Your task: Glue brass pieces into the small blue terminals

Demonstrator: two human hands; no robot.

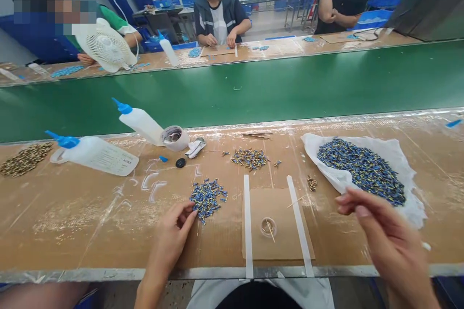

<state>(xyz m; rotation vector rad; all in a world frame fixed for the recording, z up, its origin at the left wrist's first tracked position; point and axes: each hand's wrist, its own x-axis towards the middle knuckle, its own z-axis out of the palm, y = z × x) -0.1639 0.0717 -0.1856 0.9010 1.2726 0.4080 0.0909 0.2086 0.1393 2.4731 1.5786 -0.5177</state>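
Note:
My left hand (174,231) rests on the table at the left edge of a small pile of blue parts (208,198), its fingers curled and touching the pile; what lies between the fingertips is too small to tell. My right hand (384,231) hovers at the front edge of a white sheet (413,193) that bears a large heap of blue and yellow parts (360,166). Its thumb and fingers are close together, with their contents unclear. Between my hands a cardboard piece (270,248), with white strips along its sides, holds a small round cup (268,227) with a thin stick in it.
Brass-coloured parts (250,159) lie behind the cardboard, a small cluster (312,183) right of it. Two blue-capped bottles (105,154) and a tape roll (175,138) stand or lie at the left. Beyond the green divider (232,89), people sit near a white fan (107,47).

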